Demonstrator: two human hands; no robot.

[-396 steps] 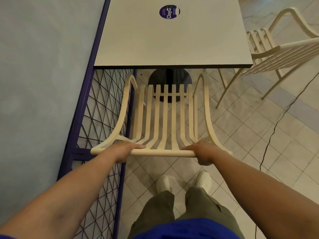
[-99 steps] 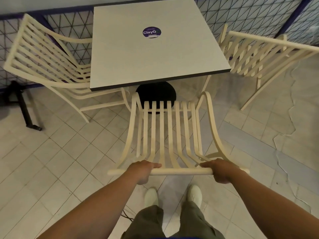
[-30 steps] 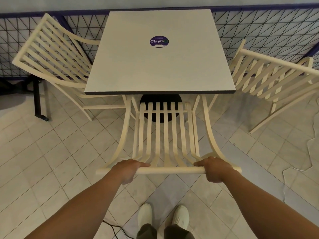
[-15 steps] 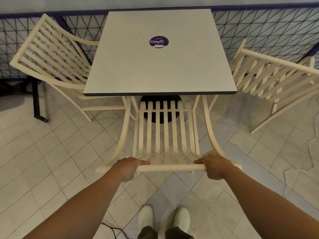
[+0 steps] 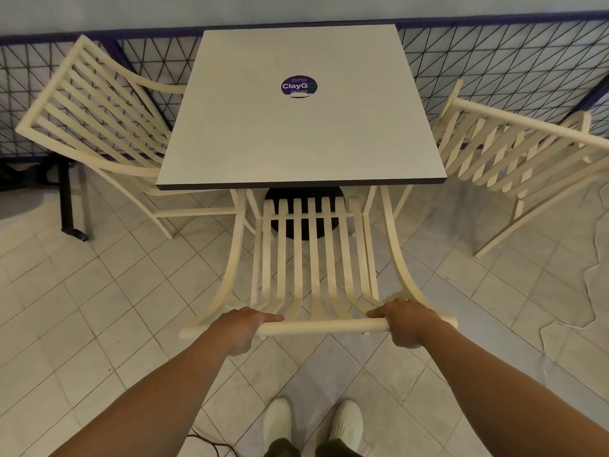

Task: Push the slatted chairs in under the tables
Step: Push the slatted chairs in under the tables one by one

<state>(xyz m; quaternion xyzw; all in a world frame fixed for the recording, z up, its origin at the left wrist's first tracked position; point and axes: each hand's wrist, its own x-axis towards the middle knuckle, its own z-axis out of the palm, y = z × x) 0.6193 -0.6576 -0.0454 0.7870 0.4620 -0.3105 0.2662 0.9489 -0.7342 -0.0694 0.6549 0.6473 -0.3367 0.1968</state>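
Since about three seconds ago, the middle slatted chair (image 5: 313, 258) has been brought closer to the table (image 5: 296, 143). Its armrest fronts are now seen under the near table edge, while most of the seat is outside. A tiled floor (image 5: 99, 308) is seen below everything, and a wire mesh fence (image 5: 494, 54) is placed behind the table. Two more slatted chairs are set at the table sides, the left chair (image 5: 89, 103) and the right chair (image 5: 514, 143). The top rail (image 5: 323, 324) of the middle chair is gripped by the left hand (image 5: 242, 326) and the right hand (image 5: 407, 321), with fingers curled around it. A round purple sticker (image 5: 299, 86) is fixed on the table.
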